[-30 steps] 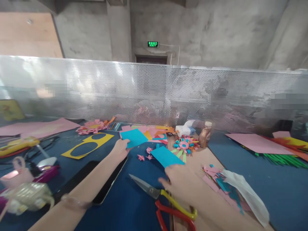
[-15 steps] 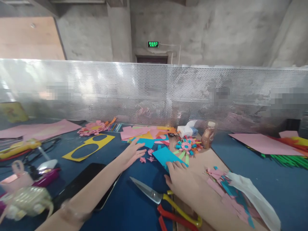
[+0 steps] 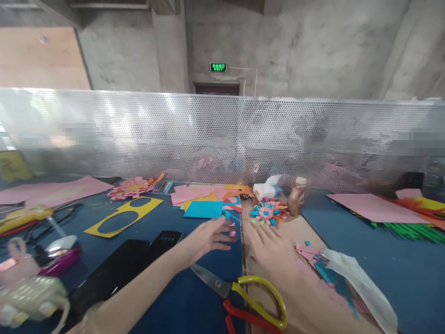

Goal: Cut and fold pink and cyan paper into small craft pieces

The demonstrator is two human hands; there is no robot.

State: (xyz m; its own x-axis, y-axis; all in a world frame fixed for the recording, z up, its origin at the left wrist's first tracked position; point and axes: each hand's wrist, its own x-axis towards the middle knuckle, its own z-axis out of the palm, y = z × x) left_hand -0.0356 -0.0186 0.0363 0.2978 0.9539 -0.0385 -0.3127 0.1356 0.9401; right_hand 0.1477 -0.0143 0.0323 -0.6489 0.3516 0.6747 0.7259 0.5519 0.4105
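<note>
My left hand (image 3: pixel 210 239), fingers apart, hovers at the middle of the blue table beside small pink paper pieces (image 3: pixel 232 233). My right hand (image 3: pixel 266 239) has its fingers spread over the brown board, just in front of a pink, blue and orange paper flower (image 3: pixel 266 212). Neither hand holds anything. A blue paper sheet (image 3: pixel 203 209) lies on pink and orange sheets beyond my left hand. Scissors with yellow and red handles (image 3: pixel 227 290) lie below my hands, blades pointing up-left.
Two dark phones (image 3: pixel 114 264) and a yellow cut-out sheet (image 3: pixel 139 209) are at left. A bronze bottle (image 3: pixel 296 197) and tissue pack (image 3: pixel 267 189) stand behind the flower. Paper scraps and a white tissue (image 3: pixel 359 283) lie at right.
The blue sheet that was under my right hand now lies flat on the paper pile, farther left. My left hand has moved right and nearer; my right hand has let go of the sheet.
</note>
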